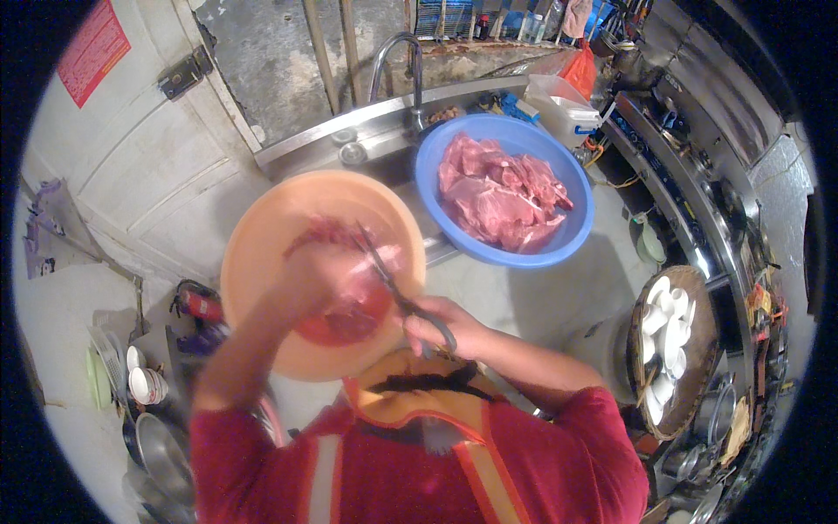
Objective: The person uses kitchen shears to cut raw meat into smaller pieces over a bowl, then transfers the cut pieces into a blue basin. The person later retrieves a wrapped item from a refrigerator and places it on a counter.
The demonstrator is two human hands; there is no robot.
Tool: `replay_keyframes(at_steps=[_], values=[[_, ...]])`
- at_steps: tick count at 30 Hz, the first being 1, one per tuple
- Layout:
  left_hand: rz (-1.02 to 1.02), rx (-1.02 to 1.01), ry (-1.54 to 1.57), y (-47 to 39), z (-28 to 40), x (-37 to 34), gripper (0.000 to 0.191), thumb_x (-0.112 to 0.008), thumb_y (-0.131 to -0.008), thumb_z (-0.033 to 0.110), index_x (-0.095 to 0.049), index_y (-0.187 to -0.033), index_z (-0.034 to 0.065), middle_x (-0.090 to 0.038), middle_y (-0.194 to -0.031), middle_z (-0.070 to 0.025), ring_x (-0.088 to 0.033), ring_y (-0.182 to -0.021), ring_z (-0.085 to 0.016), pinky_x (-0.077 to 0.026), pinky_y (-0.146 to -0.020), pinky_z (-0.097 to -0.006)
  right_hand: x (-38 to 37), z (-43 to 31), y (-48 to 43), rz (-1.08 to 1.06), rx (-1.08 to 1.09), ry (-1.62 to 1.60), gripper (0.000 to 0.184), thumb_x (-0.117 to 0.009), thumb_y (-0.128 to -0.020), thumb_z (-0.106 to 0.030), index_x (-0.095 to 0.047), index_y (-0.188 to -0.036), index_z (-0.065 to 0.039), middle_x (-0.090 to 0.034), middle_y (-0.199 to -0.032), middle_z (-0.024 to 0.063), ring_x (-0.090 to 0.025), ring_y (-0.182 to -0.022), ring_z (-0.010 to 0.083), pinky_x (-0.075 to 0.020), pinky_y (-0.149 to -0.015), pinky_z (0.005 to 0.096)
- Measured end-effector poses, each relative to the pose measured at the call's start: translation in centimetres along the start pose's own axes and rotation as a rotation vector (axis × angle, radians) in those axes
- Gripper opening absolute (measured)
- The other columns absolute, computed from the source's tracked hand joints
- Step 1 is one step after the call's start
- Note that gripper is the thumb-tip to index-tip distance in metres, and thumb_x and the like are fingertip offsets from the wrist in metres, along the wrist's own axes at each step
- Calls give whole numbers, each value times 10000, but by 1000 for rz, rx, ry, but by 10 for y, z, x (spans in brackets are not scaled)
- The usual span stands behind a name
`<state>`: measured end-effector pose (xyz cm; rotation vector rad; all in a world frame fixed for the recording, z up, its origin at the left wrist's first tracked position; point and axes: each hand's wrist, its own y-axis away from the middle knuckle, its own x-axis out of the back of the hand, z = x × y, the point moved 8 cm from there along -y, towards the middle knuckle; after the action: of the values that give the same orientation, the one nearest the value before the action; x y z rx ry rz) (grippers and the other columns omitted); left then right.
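Observation:
Over an orange plastic basin (255, 262) at the left centre, my left hand (314, 275) grips a piece of raw meat (376, 262); motion blurs the hand and the meat. My right hand (445, 327) holds a pair of dark-handled scissors (393, 285) at the basin's right side. The blades point up and left, across the meat; whether they are cutting it cannot be told. Reddish liquid and darker meat (353, 321) lie at the bottom of this basin. To the upper right, a blue plastic basin (429, 216) holds a heap of raw pink meat slabs (494, 196).
Behind the basins are a steel sink (386, 141) and a curved faucet (419, 72). A white plastic container (563, 111) stands beyond the blue basin. At the right, a woven basket (697, 314) holds white dishes (671, 334). Bowls (147, 386) and a fire extinguisher (200, 304) are at the left.

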<state>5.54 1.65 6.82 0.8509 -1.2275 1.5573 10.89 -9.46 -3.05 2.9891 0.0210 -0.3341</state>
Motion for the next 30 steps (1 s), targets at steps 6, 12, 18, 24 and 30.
replay_keyframes(at_steps=[6, 12, 18, 24, 30], values=[[5, 363, 264, 16, -28, -3, 234, -619, -704, 146, -620, -915, 43, -627, -782, -89, -601, -677, -212, -470, -611, -313, 2, -10, -3, 130, 140, -51, 344, -588, -830, -406, -556, -838, -64, -489, -573, -25, -473, -498, 71, -363, -453, 205], [366, 643, 1055, 59, -61, -23, 274, -577, -751, 152, -604, -966, -15, -611, -840, -30, -559, -735, -122, -461, -680, -268, 9, -19, -2, 192, 164, -118, 314, -593, -835, -368, -546, -800, -60, -499, -575, -23, -470, -492, 66, -358, -447, 201], [596, 601, 851, 80, -89, -18, 283, -580, -764, 154, -587, -979, -29, -601, -871, -47, -558, -793, -125, -456, -722, -261, 0, -15, -10, 149, 166, -116, 341, -559, -851, -389, -535, -921, -57, -519, -596, -9, -483, -526, 68, -353, -471, 195], [310, 567, 900, 71, -72, -12, 260, -580, -785, 150, -588, -977, -24, -599, -882, -45, -556, -828, -130, -456, -743, -264, -6, -11, -16, 74, 179, -201, 432, -529, -851, -451, -499, -1011, -52, -532, -621, 9, -499, -566, 76, -347, -495, 196], [165, 481, 880, 64, -66, -12, 250, -620, -773, 166, -599, -945, -14, -597, -870, -35, -550, -822, -117, -453, -735, -257, -2, -12, -15, 127, 176, -155, 493, -521, -838, -492, -493, -1029, -38, -534, -612, 11, -486, -554, 75, -347, -500, 200]])
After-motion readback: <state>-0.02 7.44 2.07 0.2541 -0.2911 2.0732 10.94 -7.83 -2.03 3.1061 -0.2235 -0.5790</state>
